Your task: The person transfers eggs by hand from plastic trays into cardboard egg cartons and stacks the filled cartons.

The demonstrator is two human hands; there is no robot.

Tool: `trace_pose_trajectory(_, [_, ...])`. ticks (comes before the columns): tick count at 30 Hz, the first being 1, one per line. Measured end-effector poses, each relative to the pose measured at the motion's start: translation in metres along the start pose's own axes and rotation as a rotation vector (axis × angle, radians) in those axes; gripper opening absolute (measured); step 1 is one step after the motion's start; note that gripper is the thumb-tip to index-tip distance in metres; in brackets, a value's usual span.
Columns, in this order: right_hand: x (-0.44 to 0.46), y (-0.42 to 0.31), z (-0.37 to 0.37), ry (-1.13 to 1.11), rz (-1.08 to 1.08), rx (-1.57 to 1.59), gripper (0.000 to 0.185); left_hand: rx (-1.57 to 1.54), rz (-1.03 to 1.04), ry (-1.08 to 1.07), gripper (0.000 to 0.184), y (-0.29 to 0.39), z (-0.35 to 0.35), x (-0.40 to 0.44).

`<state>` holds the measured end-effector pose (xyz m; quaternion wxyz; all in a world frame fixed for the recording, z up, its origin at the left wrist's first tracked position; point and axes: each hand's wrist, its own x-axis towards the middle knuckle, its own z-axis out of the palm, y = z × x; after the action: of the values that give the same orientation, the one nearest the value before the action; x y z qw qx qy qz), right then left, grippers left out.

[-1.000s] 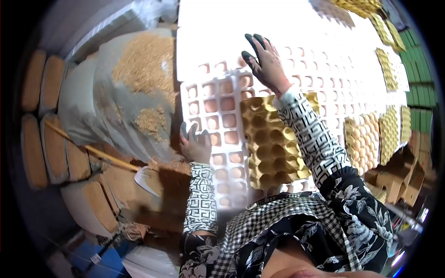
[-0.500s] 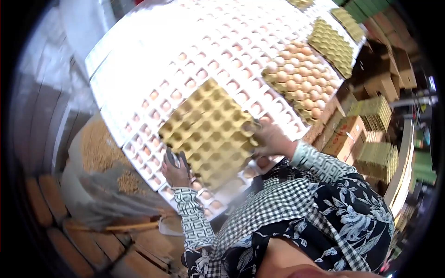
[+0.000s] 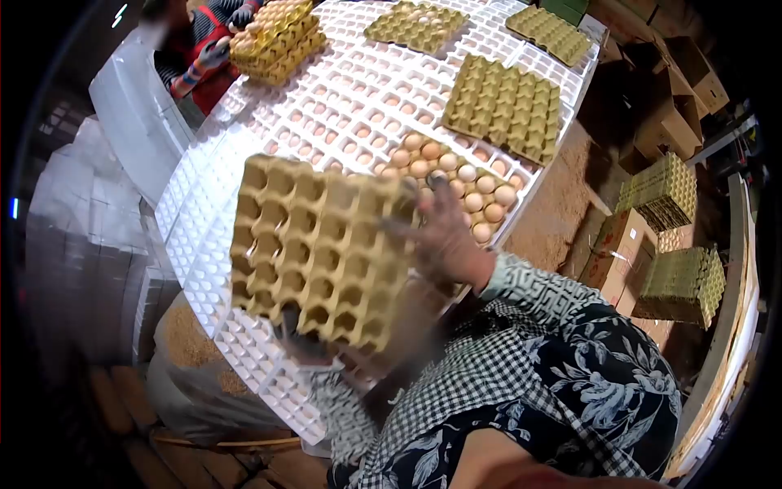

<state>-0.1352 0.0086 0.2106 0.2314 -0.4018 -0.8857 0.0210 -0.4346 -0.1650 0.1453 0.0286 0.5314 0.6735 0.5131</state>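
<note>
A yellowish pulp egg tray [image 3: 322, 244] with bare pockets is tilted above the white egg-holding surface [image 3: 199, 269]. My left hand [image 3: 305, 342] grips its lower edge, the dark-tipped thumb over the rim. Beside the tray's right edge, my right hand [image 3: 448, 236] has its fingers spread and slightly blurred. Some of its fingers overlap the tray's edge; a dark fingertip reaches over the eggs [image 3: 467, 173] in a second pulp tray just beyond. Whether that fingertip touches an egg, I cannot tell.
Farther back lie pulp trays [image 3: 505, 106] and a partly filled one [image 3: 415, 26]. At far left, a co-worker's gloved hand [image 3: 213, 53] is at stacked egg trays [image 3: 281, 49]. Cardboard boxes [image 3: 627, 244] and tray stacks [image 3: 680, 285] stand at right; a sack [image 3: 191, 383] sits at lower left.
The pulp tray has moved left and tilted up. My right hand has shifted up from its grip on the tray's right edge, fingers now spread. The view has swung, revealing the co-worker.
</note>
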Motion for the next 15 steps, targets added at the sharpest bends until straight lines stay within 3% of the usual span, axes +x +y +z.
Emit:
trace_pose_trajectory(2, [-0.007, 0.053, -0.038, -0.055, 0.312, 0.447, 0.076, 0.154, 0.242, 0.017, 0.036, 0.039, 0.081, 0.023])
trace_pose_trajectory(3, [-0.015, 0.082, -0.036, 0.063, 0.402, 0.881, 0.076, -0.041, -0.027, 0.099, 0.034, 0.057, 0.132, 0.033])
trace_pose_trajectory(4, [-0.016, 0.095, -0.046, 0.095, 0.628, 1.355, 0.070, -0.265, -0.275, 0.234, 0.033, 0.075, 0.182, 0.043])
trace_pose_trajectory(5, [-0.023, 0.106, -0.044, 0.182, 0.613, 1.330, 0.069, -0.295, -0.317, 0.224, 0.032, 0.082, 0.212, 0.053])
trace_pose_trajectory(6, [-0.019, 0.109, -0.022, 0.223, 0.593, 1.095, 0.068, -0.324, -0.359, 0.216, 0.032, 0.091, 0.242, 0.062])
trace_pose_trajectory(7, [-0.023, 0.130, -0.007, 0.265, 0.564, 0.867, 0.066, -0.407, -0.283, 0.043, 0.035, 0.112, 0.257, 0.072])
trace_pose_trajectory(8, [-0.015, 0.141, -0.022, 0.345, 0.719, 1.011, 0.062, -0.493, -0.215, -0.133, 0.039, 0.133, 0.271, 0.083])
trace_pose_trajectory(9, [-0.007, 0.157, -0.037, 0.426, 0.875, 1.152, 0.059, -1.032, -0.477, -0.267, 0.045, 0.172, 0.275, 0.104])
trace_pose_trajectory(11, [-0.022, 0.240, -0.006, 0.489, 0.818, 0.807, 0.052, -0.829, -0.492, -0.458, 0.052, 0.173, 0.280, 0.108])
trace_pose_trajectory(12, [-0.034, 0.285, 0.016, 0.389, 0.796, 0.583, 0.050, -0.606, -0.387, -0.467, 0.053, 0.156, 0.282, 0.100])
trace_pose_trajectory(15, [-0.051, 0.324, 0.042, -0.003, 0.838, 0.113, 0.048, -0.681, -0.523, -0.356, 0.049, 0.165, 0.245, 0.073])
